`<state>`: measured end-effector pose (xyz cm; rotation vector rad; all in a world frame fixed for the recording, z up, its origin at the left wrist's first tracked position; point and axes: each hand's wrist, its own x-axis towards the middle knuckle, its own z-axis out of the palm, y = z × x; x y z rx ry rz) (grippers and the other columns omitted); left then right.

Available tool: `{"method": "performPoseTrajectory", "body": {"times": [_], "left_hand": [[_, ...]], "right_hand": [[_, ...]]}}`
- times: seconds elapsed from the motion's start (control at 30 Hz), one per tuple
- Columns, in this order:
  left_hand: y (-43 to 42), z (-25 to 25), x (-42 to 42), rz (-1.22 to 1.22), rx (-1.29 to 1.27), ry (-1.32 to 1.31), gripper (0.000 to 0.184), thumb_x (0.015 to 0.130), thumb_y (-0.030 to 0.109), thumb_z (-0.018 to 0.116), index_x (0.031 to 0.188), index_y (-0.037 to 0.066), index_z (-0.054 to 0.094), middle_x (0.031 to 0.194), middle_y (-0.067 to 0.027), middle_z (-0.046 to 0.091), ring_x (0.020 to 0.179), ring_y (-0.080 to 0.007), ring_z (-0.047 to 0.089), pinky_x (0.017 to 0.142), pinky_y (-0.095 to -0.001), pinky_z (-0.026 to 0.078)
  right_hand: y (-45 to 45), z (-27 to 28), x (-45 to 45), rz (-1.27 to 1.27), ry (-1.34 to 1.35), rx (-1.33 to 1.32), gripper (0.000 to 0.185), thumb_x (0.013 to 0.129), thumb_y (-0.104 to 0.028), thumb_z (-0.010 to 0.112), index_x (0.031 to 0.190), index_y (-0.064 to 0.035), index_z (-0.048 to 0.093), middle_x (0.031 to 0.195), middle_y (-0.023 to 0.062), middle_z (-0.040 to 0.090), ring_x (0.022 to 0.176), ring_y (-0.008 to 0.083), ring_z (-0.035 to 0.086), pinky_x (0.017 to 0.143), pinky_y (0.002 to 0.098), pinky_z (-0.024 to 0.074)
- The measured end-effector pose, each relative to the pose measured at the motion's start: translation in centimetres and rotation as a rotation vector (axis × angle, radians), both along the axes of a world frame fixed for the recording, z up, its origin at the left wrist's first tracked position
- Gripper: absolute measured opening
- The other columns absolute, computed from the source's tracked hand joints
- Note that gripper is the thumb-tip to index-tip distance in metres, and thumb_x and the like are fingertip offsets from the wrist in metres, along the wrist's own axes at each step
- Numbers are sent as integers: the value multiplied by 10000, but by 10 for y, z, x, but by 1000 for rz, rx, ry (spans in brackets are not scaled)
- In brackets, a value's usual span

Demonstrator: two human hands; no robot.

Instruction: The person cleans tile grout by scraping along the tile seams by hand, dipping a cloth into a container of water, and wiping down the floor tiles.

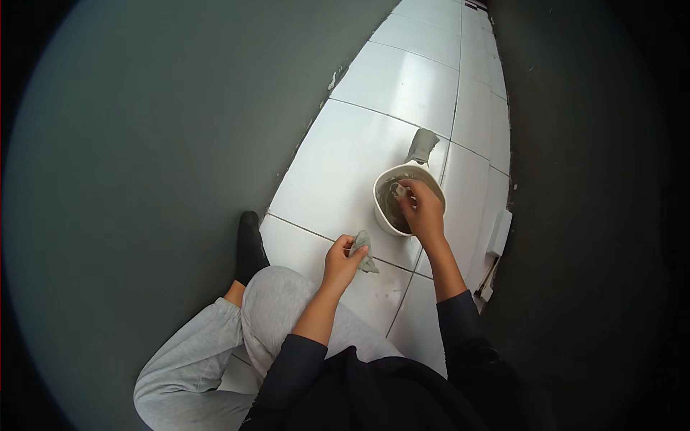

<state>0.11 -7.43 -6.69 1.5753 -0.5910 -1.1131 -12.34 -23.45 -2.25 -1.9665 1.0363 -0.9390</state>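
A white container point(381, 210) with dark, murky contents stands on the white tiled floor. My right hand point(422, 208) reaches over its opening, the fingers pinched on a small pale piece point(399, 190) that I cannot make out. Lower and to the left, my left hand point(343, 262) holds a crumpled grey-green cloth point(364, 253) between thumb and fingers, above the tiles. Another grey-green cloth point(423, 145) lies at the container's far edge, around what looks like its handle.
White tiles point(345, 154) run forward between two dark grey surfaces. A white box-shaped object point(499, 233) is at the right edge, with a thin item point(488, 281) beside it. My bent leg point(277, 305) and dark-socked foot point(249, 244) are at the lower left.
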Motion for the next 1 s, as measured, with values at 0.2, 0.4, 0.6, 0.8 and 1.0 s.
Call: {"method": "performPoseTrajectory", "body": {"times": [0.2,0.4,0.6,0.8,1.0], "left_hand": [[2,-9,0,54,-57,-17,183,834,131,686,939,13,594,845,-52,624,765,-123,578,688,-271,486],[2,1,0,33,-3,-52,192,828,138,691,945,19,595,847,-57,625,763,-134,582,690,-282,486],[6,3,1,-1,-4,-27,179,834,120,682,948,13,594,858,-59,631,771,-127,582,696,-272,486],[5,3,-2,-60,3,-33,177,837,114,679,951,13,587,856,-56,633,780,-128,594,699,-270,492],[2,11,-1,-76,29,-3,150,846,100,665,932,13,578,842,-49,627,758,-113,583,683,-264,487]], "right_hand": [[8,15,-17,28,308,-422,252,763,-9,651,1009,-63,631,985,87,657,954,288,585,800,404,491],[22,16,-36,10,255,-213,186,826,2,593,996,-51,645,1013,119,652,933,263,607,779,347,506],[62,18,-70,-31,-315,240,146,880,-11,579,1011,11,641,1084,42,575,941,130,580,767,248,502],[120,-60,-96,-139,-169,577,155,834,-17,637,987,-36,653,1028,39,610,918,157,601,783,275,504],[125,-69,-85,-90,303,-39,156,748,-47,706,899,-44,667,902,76,645,845,266,611,731,357,508]]}}
